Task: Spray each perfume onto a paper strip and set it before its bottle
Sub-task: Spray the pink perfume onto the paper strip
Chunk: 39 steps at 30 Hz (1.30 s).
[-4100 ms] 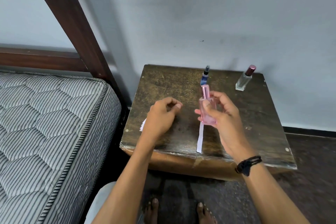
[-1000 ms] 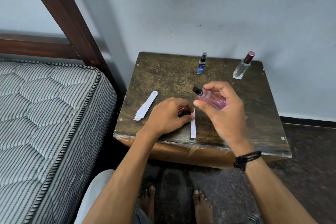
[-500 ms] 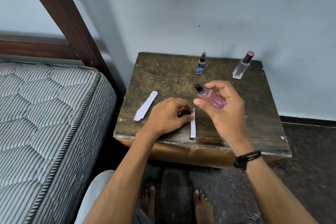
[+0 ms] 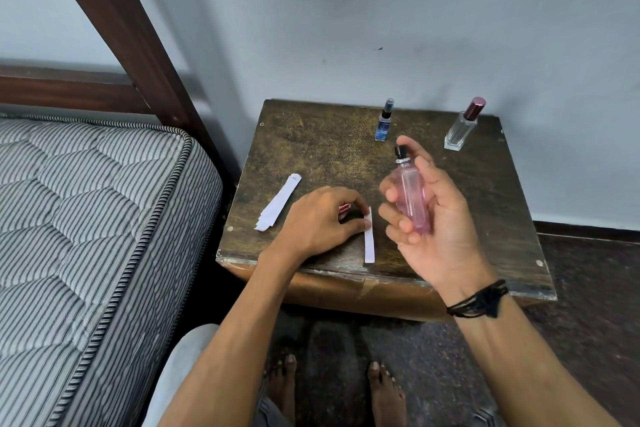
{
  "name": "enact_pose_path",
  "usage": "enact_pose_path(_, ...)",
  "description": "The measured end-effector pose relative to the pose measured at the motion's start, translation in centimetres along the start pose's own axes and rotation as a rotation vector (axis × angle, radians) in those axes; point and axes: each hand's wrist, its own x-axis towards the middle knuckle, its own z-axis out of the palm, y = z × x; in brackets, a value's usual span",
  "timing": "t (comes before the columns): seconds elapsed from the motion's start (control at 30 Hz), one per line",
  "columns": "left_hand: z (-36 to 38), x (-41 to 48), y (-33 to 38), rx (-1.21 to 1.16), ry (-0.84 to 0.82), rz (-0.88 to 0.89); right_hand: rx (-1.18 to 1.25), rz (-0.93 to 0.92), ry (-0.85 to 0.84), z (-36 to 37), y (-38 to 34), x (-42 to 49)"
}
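My right hand (image 4: 440,218) grips the uncapped pink perfume bottle (image 4: 412,201) upright above the wooden table (image 4: 311,149), its black nozzle on top and my palm turned toward me. My left hand (image 4: 318,222) rests on the table with its fingers curled round the pink cap (image 4: 344,208), and its thumb tip touches a white paper strip (image 4: 369,239) lying near the front edge. A small blue bottle (image 4: 385,121) and a clear bottle with a maroon cap (image 4: 464,125) stand at the back.
A stack of spare paper strips (image 4: 278,203) lies on the table's left side. A striped mattress (image 4: 86,218) and a dark wooden bed frame (image 4: 121,28) are to the left. The wall is right behind the table. My bare feet are on the floor below.
My right hand has turned the pink bottle from tilted, nozzle pointing left over the strip, to upright and slightly farther right. My left hand has stayed on the strip.
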Motion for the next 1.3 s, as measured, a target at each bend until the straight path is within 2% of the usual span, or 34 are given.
enact_pose_path(0.27, -0.1, 0.0, 0.0, 0.007, 0.005, -0.001, 0.156, 0.061, -0.242, -0.7, 0.0, -0.2)
enact_pose_path(0.63, -0.1, 0.0, 0.1, 0.009, 0.000, -0.011, 0.153, 0.070, -0.130, -1.0, -0.3, 0.3)
enact_pose_path(0.7, -0.1, 0.0, 0.0, 0.000, -0.002, -0.013, 0.013, 0.025, -0.036, -1.6, -1.0, 0.5)
enact_pose_path(0.8, -0.1, 0.1, 0.0, -0.014, -0.002, -0.029, -0.466, -0.034, 0.130, -2.8, -2.0, 0.3)
enact_pose_path(0.97, 0.2, 0.1, 0.1, -0.010, 0.036, -0.060, -1.013, 0.022, 0.187, -4.1, -1.9, -0.1)
enact_pose_path(1.3, 0.3, 0.2, 0.3, -0.040, 0.092, -0.115, -1.444, 0.014, 0.053, -3.3, -0.4, -0.3)
